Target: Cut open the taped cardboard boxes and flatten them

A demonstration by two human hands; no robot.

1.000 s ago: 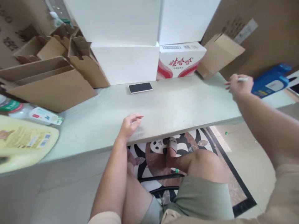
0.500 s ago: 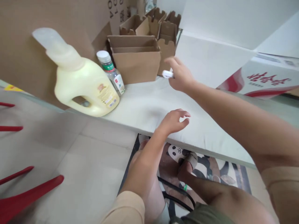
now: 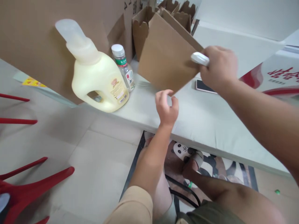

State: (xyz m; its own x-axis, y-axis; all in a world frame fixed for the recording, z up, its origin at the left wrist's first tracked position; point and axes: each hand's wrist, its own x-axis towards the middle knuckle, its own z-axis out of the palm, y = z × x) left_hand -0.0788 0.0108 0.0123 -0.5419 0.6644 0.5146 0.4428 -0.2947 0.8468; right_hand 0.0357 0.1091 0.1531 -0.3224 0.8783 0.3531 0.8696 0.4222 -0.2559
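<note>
My right hand (image 3: 218, 65) grips the right edge of a brown cardboard box (image 3: 169, 56), which is tilted and lifted off the white surface. A small white plastic object (image 3: 199, 58) juts from the same hand, across the cardboard; its kind does not show. My left hand (image 3: 167, 105) is below the box, near its lower corner, with fingers curved and thumb apart, and it holds nothing. Whether its fingertips touch the cardboard I cannot tell.
A pale yellow jug (image 3: 100, 79) and a small bottle (image 3: 123, 67) with a white cap stand at the left. More cardboard boxes (image 3: 140, 29) are behind. A phone (image 3: 204, 86) lies to the right, near a red-and-white carton (image 3: 280, 73). Red stool legs (image 3: 46, 183) stand on the floor.
My right hand has taken hold of the cardboard box, lifted it and tilted it towards me. My left hand has risen towards its lower corner. The phone has come into sight.
</note>
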